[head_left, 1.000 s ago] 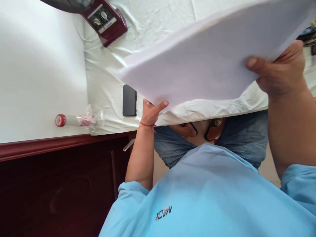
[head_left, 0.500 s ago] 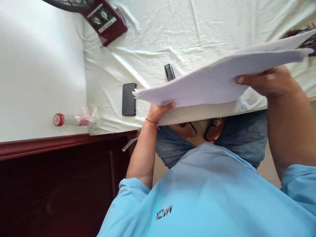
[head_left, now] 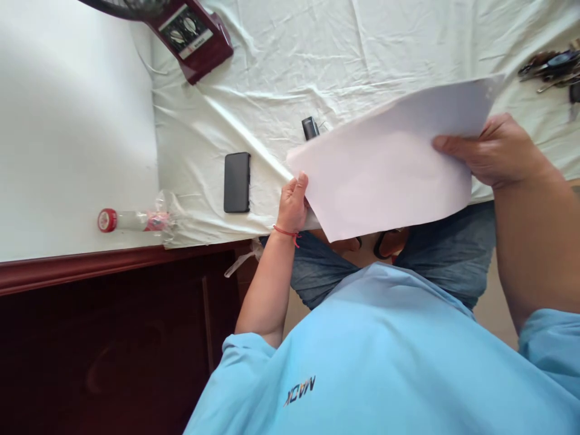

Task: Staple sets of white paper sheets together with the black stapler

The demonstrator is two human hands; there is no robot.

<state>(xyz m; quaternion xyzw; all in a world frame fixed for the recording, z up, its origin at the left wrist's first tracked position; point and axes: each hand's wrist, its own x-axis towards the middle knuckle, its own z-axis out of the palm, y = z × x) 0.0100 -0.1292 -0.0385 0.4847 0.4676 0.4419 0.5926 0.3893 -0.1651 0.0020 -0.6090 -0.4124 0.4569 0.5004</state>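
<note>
A stack of white paper (head_left: 389, 169) is held up over the near edge of the bed-like surface, its blank face towards me. My right hand (head_left: 502, 151) grips its right side, thumb on top and the other fingers mostly behind. At the left edge my left hand (head_left: 293, 199) is closed on the paper's margin, thumb up; a red string is round that wrist. How many sheets there are I cannot tell. Partly behind the paper's top edge lies a small black object (head_left: 310, 128). A dark phone (head_left: 237, 182) rests left of my left hand.
White cloth (head_left: 281, 60) with wrinkles covers the surface. A dark red fan base (head_left: 197, 42) stands at the upper left. A clear bottle with a red cap (head_left: 107, 220) lies at the left. Keys (head_left: 555, 67) sit at the far right. Below left is a dark red wooden cabinet (head_left: 136, 338).
The paper has tilted so its face turns more towards me, and its right end has drawn in, uncovering the keys. My left hand has moved slightly up and right, to the paper's left edge.
</note>
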